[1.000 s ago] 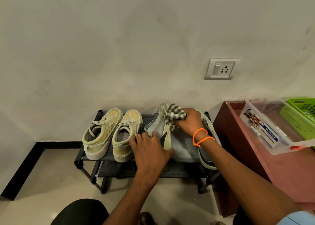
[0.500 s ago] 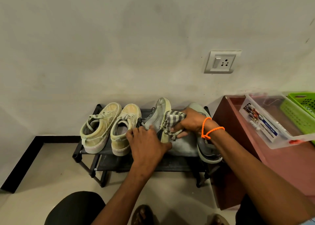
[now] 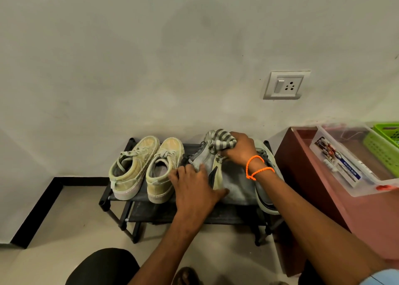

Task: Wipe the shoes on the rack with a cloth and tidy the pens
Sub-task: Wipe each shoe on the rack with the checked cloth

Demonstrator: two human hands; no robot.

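Observation:
A low black shoe rack (image 3: 121, 198) stands against the wall. Two pale yellow-green sneakers (image 3: 133, 166) sit on its left half. A grey shoe (image 3: 205, 159) lies tipped on its side at the middle, and my left hand (image 3: 194, 185) grips its heel end. My right hand (image 3: 241, 148), with orange bands at the wrist, holds a bunched grey-and-white striped cloth (image 3: 220, 142) against the toe of that shoe. Another grey shoe (image 3: 265, 187) lies at the rack's right end, partly under my right forearm. No pens are visible.
A dark red wooden table (image 3: 306, 177) stands right of the rack, carrying a clear plastic box (image 3: 345, 166) and a green basket (image 3: 384, 144). A wall socket (image 3: 286, 85) is above. The floor in front is pale tile with a black skirting (image 3: 43, 209) at left.
My right hand has carried the cloth from the shoe's middle back up to its toe. My left hand stays on the heel end. The camera has shifted slightly.

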